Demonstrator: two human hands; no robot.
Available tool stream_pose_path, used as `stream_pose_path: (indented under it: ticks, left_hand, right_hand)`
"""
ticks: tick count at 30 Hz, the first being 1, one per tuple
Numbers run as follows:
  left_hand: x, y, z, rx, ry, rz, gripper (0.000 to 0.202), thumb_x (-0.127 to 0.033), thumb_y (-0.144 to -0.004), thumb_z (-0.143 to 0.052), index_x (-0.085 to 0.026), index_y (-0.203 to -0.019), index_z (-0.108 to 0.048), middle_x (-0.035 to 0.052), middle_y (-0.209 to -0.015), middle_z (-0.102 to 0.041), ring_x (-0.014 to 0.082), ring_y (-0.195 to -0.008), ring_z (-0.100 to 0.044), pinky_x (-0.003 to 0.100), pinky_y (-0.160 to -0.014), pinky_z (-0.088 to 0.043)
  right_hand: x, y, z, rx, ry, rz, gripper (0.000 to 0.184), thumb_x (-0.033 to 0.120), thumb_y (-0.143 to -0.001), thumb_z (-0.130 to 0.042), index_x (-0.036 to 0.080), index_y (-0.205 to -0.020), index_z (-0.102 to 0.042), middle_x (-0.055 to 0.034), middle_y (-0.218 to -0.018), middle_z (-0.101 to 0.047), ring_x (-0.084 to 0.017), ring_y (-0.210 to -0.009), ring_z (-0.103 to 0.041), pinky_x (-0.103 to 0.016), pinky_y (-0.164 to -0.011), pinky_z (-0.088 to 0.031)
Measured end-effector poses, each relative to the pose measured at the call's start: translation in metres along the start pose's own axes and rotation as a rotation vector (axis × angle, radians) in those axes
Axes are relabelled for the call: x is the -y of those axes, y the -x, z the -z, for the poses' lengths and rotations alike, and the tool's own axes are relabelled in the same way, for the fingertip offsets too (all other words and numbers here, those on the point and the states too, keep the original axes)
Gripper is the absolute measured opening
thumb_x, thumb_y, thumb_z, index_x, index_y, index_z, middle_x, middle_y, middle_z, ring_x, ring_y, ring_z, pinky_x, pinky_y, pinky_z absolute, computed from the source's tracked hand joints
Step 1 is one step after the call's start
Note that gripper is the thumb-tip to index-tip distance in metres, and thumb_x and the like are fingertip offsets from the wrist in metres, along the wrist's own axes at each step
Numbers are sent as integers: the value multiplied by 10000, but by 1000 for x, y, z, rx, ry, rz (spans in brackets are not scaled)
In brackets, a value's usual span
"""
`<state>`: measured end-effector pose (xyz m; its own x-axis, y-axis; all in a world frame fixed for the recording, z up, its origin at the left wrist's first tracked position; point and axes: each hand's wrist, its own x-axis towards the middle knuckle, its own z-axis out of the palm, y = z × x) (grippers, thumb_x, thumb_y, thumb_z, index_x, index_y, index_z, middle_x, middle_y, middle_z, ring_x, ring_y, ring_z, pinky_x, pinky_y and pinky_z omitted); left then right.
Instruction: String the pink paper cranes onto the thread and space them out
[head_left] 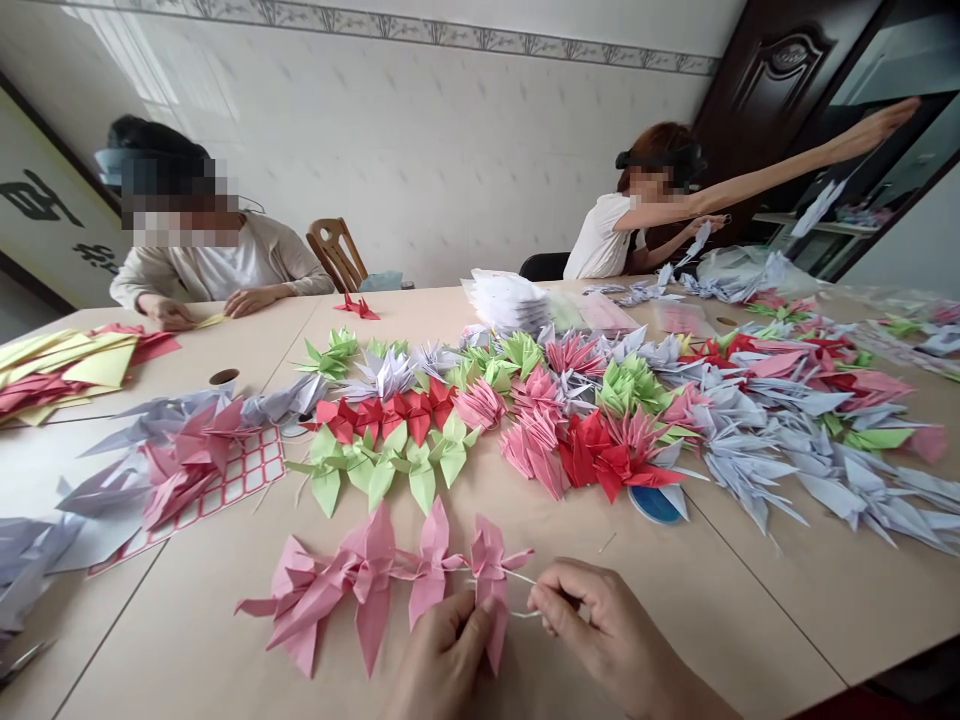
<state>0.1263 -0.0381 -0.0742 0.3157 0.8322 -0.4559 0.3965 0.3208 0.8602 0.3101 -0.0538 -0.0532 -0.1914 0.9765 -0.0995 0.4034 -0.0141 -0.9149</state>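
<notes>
A row of pink paper cranes lies strung along a thin white thread near the table's front edge. My left hand pinches the rightmost pink crane from below. My right hand is closed in a pinch on the thread just right of that crane. Both hands rest low over the tan table.
Rows of red cranes and green cranes lie behind, then piles of pink, white and green ones. A red grid sheet sits left, a blue disc right. Two other people sit at the far side; one stretches an arm out right.
</notes>
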Motion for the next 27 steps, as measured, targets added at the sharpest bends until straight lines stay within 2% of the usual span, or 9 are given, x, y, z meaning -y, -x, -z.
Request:
stream_pose_path:
  ticks: [5, 9, 13, 16, 18, 22, 23, 25, 27]
  left_hand:
    - [2, -6, 0, 13, -96, 34, 432, -557, -846, -387, -205, -597, -408, -34, -541, -416, 125, -522, -400, 236, -493, -263]
    - [2, -8, 1, 8, -126, 68, 434, -566, -832, -409, -206, -590, -394, -38, -520, -418, 121, -503, -407, 228, -477, -262]
    - [-3, -4, 3, 44, -114, 64, 465, -579, -858, -361, -192, -617, -457, -9, -577, -517, 125, -513, -450, 224, -488, -311]
    - [-4, -1, 4, 72, -179, -14, 463, -556, -886, -335, -183, -711, -547, 3, -639, -583, 133, -546, -496, 228, -521, -341]
    - [-1, 2, 6, 28, -281, -83, 385, -498, -886, -389, -190, -811, -607, -1, -646, -604, 145, -578, -527, 229, -540, -350]
    - [12, 16, 21, -219, -425, -283, 299, -399, -873, -452, -197, -718, -609, -1, -620, -593, 143, -577, -540, 223, -533, -379]
    - [15, 22, 30, -322, -433, -341, 311, -405, -878, -450, -202, -695, -601, -4, -605, -581, 139, -563, -535, 221, -532, -394]
    - [20, 36, 53, -549, -408, -427, 250, -410, -873, -479, -229, -814, -641, -11, -645, -611, 135, -557, -550, 214, -535, -433]
    - [24, 50, 83, -811, -426, -390, 250, -461, -807, -583, -254, -929, -656, -13, -702, -654, 142, -571, -583, 215, -527, -453]
  right_hand:
    - [10, -5, 12, 81, -262, -52, 364, 473, -919, -501, 148, -786, -597, -3, -676, -547, -120, -652, -522, -213, -631, -414]
    - [15, -11, 19, 136, -347, -66, 353, 469, -898, -546, 144, -768, -589, 8, -658, -528, -106, -621, -498, -212, -613, -396]
    - [18, -16, 28, 100, -241, -26, 334, 451, -911, -531, 159, -751, -550, 15, -674, -500, -108, -639, -475, -217, -618, -382]
    - [16, -24, 34, 77, -91, 41, 308, 414, -929, -510, 168, -747, -547, 5, -744, -499, -116, -695, -478, -223, -653, -382]
    - [13, -30, 37, 81, -36, 66, 305, 404, -938, -493, 172, -747, -547, -8, -810, -515, -123, -738, -492, -228, -667, -390]
    - [8, -38, 42, 120, -20, 29, 317, 416, -925, -506, 168, -728, -525, -16, -860, -543, -112, -697, -506, -229, -644, -403]
    - [7, -39, 44, 131, -11, 20, 328, 422, -916, -520, 166, -711, -520, -18, -864, -552, -110, -689, -509, -230, -642, -403]
    - [7, -42, 47, 158, 16, -9, 338, 439, -896, -548, 162, -703, -534, -23, -863, -573, -112, -682, -515, -231, -627, -398]
    - [7, -44, 50, 190, 41, -51, 321, 454, -884, -561, 164, -745, -570, -26, -846, -591, -117, -667, -521, -232, -606, -394]
